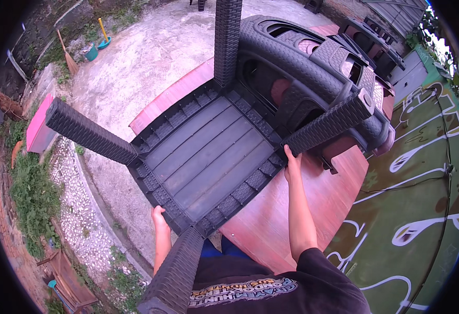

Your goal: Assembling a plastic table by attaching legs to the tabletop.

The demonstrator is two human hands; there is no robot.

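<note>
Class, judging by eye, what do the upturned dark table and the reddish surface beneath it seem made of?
The upturned table looks like matt moulded plastic: woven-look legs and ribbed rim share one dark colour. The reddish surface may be painted or stained wood, slightly glossy, given its streaks; laminate remains possible.

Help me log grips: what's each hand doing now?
Left hand: holding the upturned black table by its rim.
Right hand: holding the same table at a corner.

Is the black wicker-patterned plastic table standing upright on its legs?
No: the table shows the camera its underside, with legs sticking up.
</note>
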